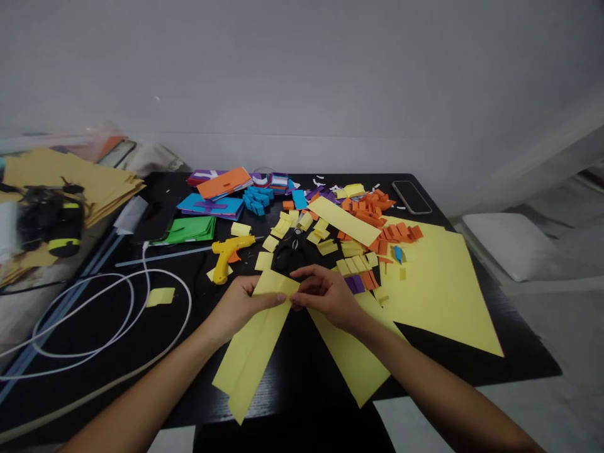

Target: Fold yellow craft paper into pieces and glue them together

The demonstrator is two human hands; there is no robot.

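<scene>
Both hands meet over a long yellow paper strip [255, 352] that lies folded lengthwise near the front of the black table [472, 352]. My left hand [243, 302] pinches the strip's far end from the left, thumb on top. My right hand [325, 292] pinches the same end from the right, fingers curled onto the paper. A second yellow strip [353, 358] lies under my right wrist. Black scissors [290, 251] rest just beyond my fingers.
A yellow glue gun [226, 255] with a white cable [117, 321] lies to the left. Small yellow, orange and blue paper pieces [372, 220] litter the far middle. A large yellow sheet [438, 283] is at right, a phone [411, 196] at the back, coloured paper stacks [212, 201] back left.
</scene>
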